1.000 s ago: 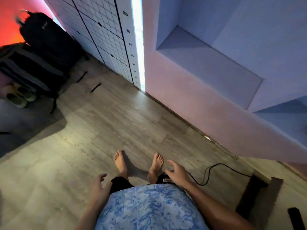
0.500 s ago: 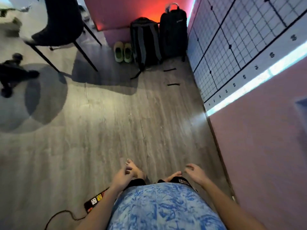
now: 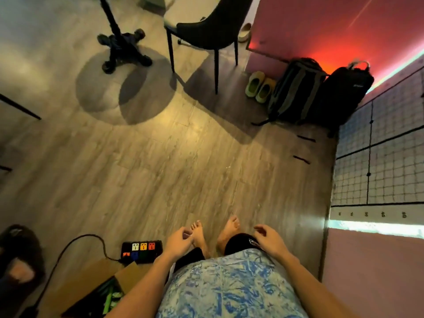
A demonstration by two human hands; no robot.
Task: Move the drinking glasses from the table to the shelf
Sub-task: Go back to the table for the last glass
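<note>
No drinking glass, tabletop or shelf shows in the head view. My left hand (image 3: 177, 242) hangs low in front of my body, fingers loosely curled and holding nothing. My right hand (image 3: 268, 238) hangs at the same height on the other side, fingers apart and bare. Both hover above my bare feet (image 3: 215, 232) on the wooden floor (image 3: 160, 168).
A black pedestal table base (image 3: 122, 48) stands at the far left, a dark chair (image 3: 206, 31) beside it. Two backpacks (image 3: 321, 92) and green slippers (image 3: 259, 86) sit by the red wall. A power strip (image 3: 142, 251) and open cardboard box (image 3: 91, 292) lie near left. A gridded wall panel (image 3: 378, 161) runs along the right.
The view has swung left, away from the wall niche, toward the chair and table base. Both hands stay low and hold nothing throughout.
</note>
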